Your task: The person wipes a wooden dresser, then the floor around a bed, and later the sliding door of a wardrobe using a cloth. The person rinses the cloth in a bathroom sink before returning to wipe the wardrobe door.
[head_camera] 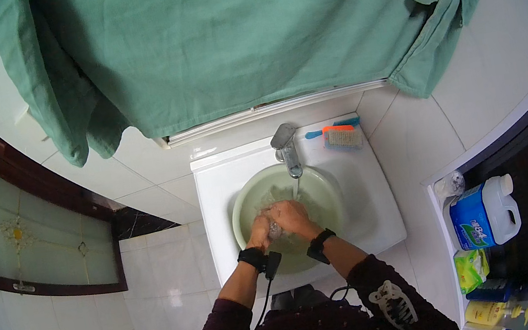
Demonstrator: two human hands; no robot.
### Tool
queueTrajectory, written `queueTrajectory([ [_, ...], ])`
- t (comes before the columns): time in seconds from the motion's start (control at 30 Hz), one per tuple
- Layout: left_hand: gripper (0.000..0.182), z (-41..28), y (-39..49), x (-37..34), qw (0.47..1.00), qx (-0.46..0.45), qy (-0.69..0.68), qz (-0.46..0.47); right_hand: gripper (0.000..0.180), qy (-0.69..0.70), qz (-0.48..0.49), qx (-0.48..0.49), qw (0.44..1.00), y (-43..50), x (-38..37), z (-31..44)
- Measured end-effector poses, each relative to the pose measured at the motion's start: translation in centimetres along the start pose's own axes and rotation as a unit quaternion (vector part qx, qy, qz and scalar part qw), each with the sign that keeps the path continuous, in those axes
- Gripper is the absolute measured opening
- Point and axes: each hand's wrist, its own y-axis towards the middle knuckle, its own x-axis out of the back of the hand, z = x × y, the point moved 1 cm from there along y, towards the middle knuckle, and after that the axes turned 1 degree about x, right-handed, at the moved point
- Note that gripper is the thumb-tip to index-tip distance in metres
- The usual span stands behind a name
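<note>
A pale green plastic basin (pixel 237 216) holding water sits in the white washbasin (pixel 369 205). Water runs into it from the chrome faucet (pixel 286 146). My left hand (pixel 260 230) and my right hand (pixel 290 216) are close together over the middle of the plastic basin, partly in the water. Something clear or bubbly shows between them; whether it is an object or foam, I cannot tell. The fingertips are hidden, so any grip is unclear. Both wrists wear black straps.
On the washbasin's back right corner lie an orange scrub brush (pixel 342 138) and a blue-handled brush (pixel 313 134). A green curtain (pixel 244 38) hangs beyond. At right, a shelf holds a blue-labelled white jug (pixel 501 210), a green packet (pixel 472 269) and a yellow pump bottle (pixel 487 312).
</note>
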Motion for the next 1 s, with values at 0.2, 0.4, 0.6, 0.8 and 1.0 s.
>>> queueTrajectory([
  [0.2,0.044,-0.3,-0.4,1.7,0.979,0.033,0.139,-0.142,0.042,-0.014,-0.101,-0.201,0.974,1.7,-0.1,-5.7],
  [0.4,0.057,2.1,-0.2,3.6,0.91,-0.092,0.374,-0.155,0.05,-0.146,0.12,-0.023,0.982,-0.3,-3.2,-6.1],
  [0.6,0.058,2.2,0.2,2.9,0.935,-0.001,0.323,-0.148,0.039,-0.106,-0.065,-0.12,0.985,-0.3,-4.2,-7.4],
  [0.8,0.055,2.6,-0.9,2.8,0.986,0.059,0.136,-0.08,0.039,-0.001,-0.13,-0.171,0.977,0.5,-4.9,-8.8],
  [1.0,0.057,3.1,-0.3,2.4,0.981,0.117,-0.136,0.074,0.042,0.018,0.035,-0.04,0.998,0.4,-2.6,-2.9],
])
